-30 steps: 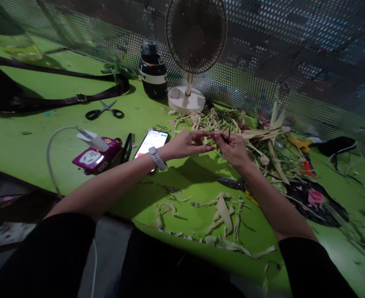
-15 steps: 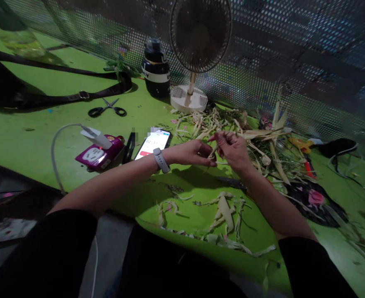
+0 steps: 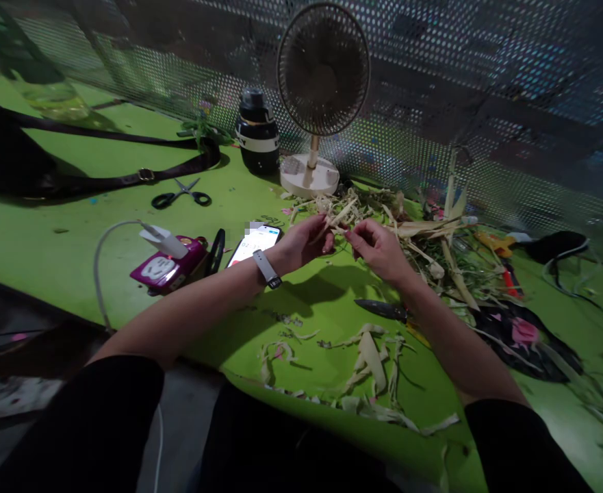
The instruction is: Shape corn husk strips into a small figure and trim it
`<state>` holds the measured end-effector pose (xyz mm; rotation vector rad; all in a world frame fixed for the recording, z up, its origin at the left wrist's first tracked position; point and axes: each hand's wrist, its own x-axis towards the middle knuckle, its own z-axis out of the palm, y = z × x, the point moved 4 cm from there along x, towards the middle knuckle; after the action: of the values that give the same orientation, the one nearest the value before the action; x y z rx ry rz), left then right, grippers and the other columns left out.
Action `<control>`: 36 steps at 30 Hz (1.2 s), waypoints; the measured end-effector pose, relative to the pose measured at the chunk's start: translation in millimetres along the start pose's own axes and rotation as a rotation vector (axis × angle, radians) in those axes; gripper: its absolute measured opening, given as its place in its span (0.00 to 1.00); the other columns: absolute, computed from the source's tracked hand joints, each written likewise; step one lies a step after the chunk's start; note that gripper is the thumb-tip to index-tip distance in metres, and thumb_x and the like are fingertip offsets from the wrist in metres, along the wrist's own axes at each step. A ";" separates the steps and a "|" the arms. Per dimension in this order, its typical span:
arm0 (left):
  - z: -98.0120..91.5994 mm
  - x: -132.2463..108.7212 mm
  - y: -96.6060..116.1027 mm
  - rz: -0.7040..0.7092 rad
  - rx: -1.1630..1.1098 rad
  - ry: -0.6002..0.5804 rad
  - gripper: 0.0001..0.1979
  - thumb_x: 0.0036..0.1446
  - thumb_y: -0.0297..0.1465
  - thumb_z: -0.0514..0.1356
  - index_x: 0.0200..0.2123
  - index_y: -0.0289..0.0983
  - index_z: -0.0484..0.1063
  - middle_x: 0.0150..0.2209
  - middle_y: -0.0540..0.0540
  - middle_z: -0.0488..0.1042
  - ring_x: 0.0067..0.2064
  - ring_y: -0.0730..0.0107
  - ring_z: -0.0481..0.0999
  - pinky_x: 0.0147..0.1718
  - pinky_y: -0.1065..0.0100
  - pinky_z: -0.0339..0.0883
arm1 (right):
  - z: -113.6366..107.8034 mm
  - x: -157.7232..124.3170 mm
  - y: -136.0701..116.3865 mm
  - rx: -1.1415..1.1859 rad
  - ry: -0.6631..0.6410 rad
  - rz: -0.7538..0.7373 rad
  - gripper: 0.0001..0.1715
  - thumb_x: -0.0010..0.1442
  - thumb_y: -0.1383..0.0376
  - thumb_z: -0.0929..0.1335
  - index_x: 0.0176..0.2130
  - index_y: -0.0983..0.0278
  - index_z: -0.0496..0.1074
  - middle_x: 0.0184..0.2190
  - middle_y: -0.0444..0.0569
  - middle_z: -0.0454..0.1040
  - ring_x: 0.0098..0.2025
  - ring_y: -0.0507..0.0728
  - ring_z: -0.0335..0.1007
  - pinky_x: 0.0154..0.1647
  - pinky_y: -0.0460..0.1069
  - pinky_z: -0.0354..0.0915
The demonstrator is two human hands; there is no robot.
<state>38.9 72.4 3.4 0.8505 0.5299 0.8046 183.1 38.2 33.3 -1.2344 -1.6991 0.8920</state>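
Observation:
Over the green table (image 3: pixel 75 226), my left hand (image 3: pixel 309 239) and my right hand (image 3: pixel 378 248) are held close together, just in front of a heap of pale dried husk strips (image 3: pixel 363 205). The left hand's fingers are curled and pinch a pale husk strip (image 3: pixel 338 218) that sticks up to the right. The right hand's fingers are pinched together near the strip's lower end; what they hold is too small to make out. A pale watch sits on my left wrist. A dark knife or scissors blade (image 3: pixel 380 309) lies on the table under my right forearm.
A small fan (image 3: pixel 322 89) and a dark bottle (image 3: pixel 257 133) stand at the back by a perforated mesh wall. Scissors (image 3: pixel 181 196), a black strap (image 3: pixel 116 181), a purple power strip (image 3: pixel 170 263) and a phone (image 3: pixel 254 243) lie left. Husk scraps (image 3: pixel 367 356) litter the near edge.
Both hands have lifted slightly away from me toward the husk heap. The left hand went from reaching toward the right hand to pinching a husk strip. The hands are now a little apart.

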 end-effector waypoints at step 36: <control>-8.1 -5.9 8.5 0.360 0.110 0.321 0.20 0.38 0.29 0.72 0.37 0.34 0.75 0.32 0.47 0.79 0.37 0.69 0.79 0.43 0.63 0.70 | 31.7 -4.2 16.6 0.353 -0.123 0.270 0.20 0.50 0.53 0.72 0.38 0.61 0.68 0.28 0.42 0.72 0.26 0.50 0.68 0.30 0.49 0.67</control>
<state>26.3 74.8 6.4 0.9379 0.7194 1.2633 161.0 36.3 4.9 -1.1995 -1.4053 1.3897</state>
